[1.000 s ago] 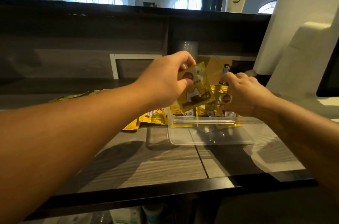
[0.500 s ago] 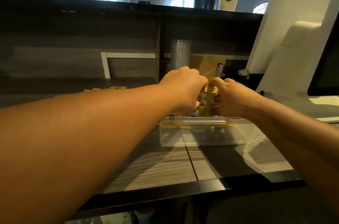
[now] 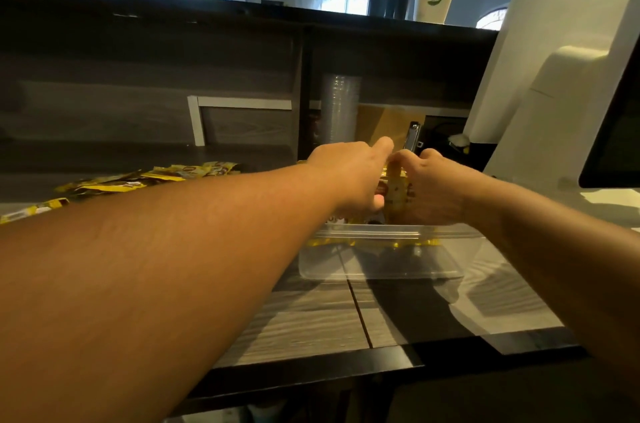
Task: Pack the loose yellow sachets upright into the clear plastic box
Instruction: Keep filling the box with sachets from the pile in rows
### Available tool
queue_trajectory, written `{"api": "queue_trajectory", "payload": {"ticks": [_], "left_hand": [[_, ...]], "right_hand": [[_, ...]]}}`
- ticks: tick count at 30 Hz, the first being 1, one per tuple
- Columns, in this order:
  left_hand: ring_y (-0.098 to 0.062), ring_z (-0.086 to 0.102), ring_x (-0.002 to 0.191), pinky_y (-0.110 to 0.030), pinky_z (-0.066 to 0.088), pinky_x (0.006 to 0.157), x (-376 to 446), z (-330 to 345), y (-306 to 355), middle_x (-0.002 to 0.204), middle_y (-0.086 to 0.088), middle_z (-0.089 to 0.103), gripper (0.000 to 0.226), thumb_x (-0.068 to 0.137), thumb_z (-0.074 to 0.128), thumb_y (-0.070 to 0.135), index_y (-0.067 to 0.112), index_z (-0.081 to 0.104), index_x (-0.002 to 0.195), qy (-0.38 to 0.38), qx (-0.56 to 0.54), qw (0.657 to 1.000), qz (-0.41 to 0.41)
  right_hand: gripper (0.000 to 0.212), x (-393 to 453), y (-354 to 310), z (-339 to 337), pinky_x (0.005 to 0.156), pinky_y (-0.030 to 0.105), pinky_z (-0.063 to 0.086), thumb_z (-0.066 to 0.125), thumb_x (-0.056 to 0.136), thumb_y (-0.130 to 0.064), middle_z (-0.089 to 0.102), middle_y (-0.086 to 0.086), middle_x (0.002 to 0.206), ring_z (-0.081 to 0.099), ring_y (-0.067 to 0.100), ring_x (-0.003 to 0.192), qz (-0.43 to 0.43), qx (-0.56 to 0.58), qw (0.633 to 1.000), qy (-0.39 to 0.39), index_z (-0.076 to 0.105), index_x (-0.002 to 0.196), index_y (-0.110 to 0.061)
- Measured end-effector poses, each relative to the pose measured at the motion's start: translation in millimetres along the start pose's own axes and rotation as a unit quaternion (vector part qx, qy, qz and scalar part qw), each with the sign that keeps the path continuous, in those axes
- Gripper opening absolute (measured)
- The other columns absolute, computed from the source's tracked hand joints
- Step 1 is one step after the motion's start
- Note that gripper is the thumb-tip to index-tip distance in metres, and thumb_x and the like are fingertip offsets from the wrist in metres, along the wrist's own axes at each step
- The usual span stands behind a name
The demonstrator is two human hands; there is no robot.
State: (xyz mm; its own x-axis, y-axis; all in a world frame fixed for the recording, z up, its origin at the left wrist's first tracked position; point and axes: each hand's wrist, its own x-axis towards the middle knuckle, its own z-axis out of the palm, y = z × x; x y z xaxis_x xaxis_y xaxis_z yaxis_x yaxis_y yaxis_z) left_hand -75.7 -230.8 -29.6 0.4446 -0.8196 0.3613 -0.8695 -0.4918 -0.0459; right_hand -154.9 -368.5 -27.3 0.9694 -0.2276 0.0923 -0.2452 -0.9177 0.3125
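Head view | left hand point(image 3: 346, 177) and right hand point(image 3: 433, 187) pinched upright yellow sachets point(image 3: 396, 189) over far side of clear box point(image 3: 381, 261) | light, floppy, slick; best gripped at top edges

A grey wood-grain counter point(image 3: 311, 318) carries the clear plastic box point(image 3: 381, 263) and loose yellow sachets point(image 3: 145, 178).
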Motion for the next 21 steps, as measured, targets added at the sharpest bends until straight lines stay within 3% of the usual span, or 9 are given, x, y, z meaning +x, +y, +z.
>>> {"api": "queue_trajectory", "payload": {"ticks": [2, 4, 7, 9, 13, 16, 17, 21], "left_hand": [[-0.014, 0.056, 0.085, -0.030, 0.050, 0.064, 1.2, -2.7, -3.1, 0.103, 0.005, 0.058, 0.054, 0.087, 0.068, 0.041, 0.029, 0.039, 0.131, -0.019, -0.031, 0.999, 0.002], [-0.017, 0.058, 0.100, -0.039, 0.055, 0.082, -1.2, -9.2, -8.4, 0.117, 0.004, 0.060, 0.056, 0.088, 0.067, 0.044, 0.031, 0.040, 0.135, -0.028, -0.090, 0.996, -0.006], [-0.020, 0.053, 0.119, -0.046, 0.048, 0.098, -13.9, -23.2, -19.9, 0.135, 0.004, 0.054, 0.057, 0.089, 0.064, 0.051, 0.034, 0.041, 0.138, 0.002, -0.135, 0.990, -0.037], [-0.020, 0.052, 0.120, -0.045, 0.048, 0.099, -28.0, -31.4, -32.3, 0.136, 0.003, 0.053, 0.053, 0.091, 0.061, 0.051, 0.034, 0.044, 0.138, 0.033, -0.151, 0.986, -0.064], [-0.015, 0.054, 0.114, -0.035, 0.049, 0.091, -71.2, -43.7, -65.9, 0.129, 0.004, 0.056, 0.043, 0.094, 0.059, 0.042, 0.030, 0.050, 0.134, 0.055, -0.171, 0.977, -0.117], [-0.014, 0.054, 0.113, -0.039, 0.050, 0.094, -115.2, -47.4, -92.1, 0.128, 0.007, 0.056, 0.042, 0.092, 0.062, 0.041, 0.033, 0.050, 0.132, 0.003, -0.119, 0.981, -0.151], [-0.014, 0.054, 0.115, -0.040, 0.050, 0.094, -129.9, -47.3, -100.1, 0.129, 0.007, 0.056, 0.043, 0.091, 0.062, 0.042, 0.034, 0.050, 0.132, -0.011, -0.093, 0.983, -0.160], [-0.017, 0.051, 0.123, -0.039, 0.047, 0.099, -180.1, -40.2, -123.7, 0.138, 0.007, 0.052, 0.055, 0.088, 0.067, 0.047, 0.034, 0.047, 0.137, -0.041, -0.075, 0.974, -0.212]], "right_hand": [[0.067, -3.3, -10.3, -5.7, 0.091, 0.038, 0.048, 0.052, 0.094, -0.052, 0.035, 0.017, 0.136, 0.043, 0.029, 0.101, 0.009, 0.008, 1.000, 0.000, 0.024, 0.147, -0.023], [0.064, -4.6, -13.6, -8.3, 0.091, 0.037, 0.047, 0.054, 0.093, -0.051, 0.036, 0.018, 0.136, 0.040, 0.029, 0.105, 0.003, 0.024, 1.000, -0.017, 0.025, 0.146, -0.030], [0.106, -4.7, -16.0, -24.6, 0.098, 0.044, 0.047, 0.074, 0.067, -0.062, 0.035, 0.015, 0.142, 0.044, 0.033, 0.119, 0.055, 0.103, 0.993, -0.031, 0.013, 0.149, -0.033], [0.113, -6.4, -21.2, -36.3, 0.100, 0.048, 0.046, 0.080, 0.063, -0.058, 0.033, 0.014, 0.147, 0.043, 0.035, 0.126, 0.052, 0.137, 0.989, 0.001, 0.012, 0.150, -0.035], [0.092, -11.6, -50.9, -61.3, 0.093, 0.035, 0.047, 0.078, 0.076, -0.042, 0.040, 0.009, 0.145, 0.049, 0.028, 0.121, 0.001, 0.202, 0.972, 0.120, 0.024, 0.149, -0.032], [0.079, -16.0, -93.0, -77.8, 0.102, 0.052, 0.043, 0.076, 0.079, -0.031, 0.040, 0.002, 0.144, 0.045, 0.026, 0.127, -0.033, 0.221, 0.961, 0.161, 0.032, 0.143, -0.037], [0.075, -17.6, -109.4, -83.2, 0.104, 0.052, 0.042, 0.075, 0.081, -0.027, 0.038, 0.000, 0.145, 0.043, 0.025, 0.129, -0.054, 0.223, 0.959, 0.167, 0.033, 0.143, -0.038], [0.070, -17.1, -177.1, -87.7, 0.094, 0.029, 0.043, 0.064, 0.085, -0.006, 0.038, 0.000, 0.143, 0.041, 0.022, 0.126, -0.137, 0.215, 0.957, 0.139, 0.036, 0.144, -0.030]]}}
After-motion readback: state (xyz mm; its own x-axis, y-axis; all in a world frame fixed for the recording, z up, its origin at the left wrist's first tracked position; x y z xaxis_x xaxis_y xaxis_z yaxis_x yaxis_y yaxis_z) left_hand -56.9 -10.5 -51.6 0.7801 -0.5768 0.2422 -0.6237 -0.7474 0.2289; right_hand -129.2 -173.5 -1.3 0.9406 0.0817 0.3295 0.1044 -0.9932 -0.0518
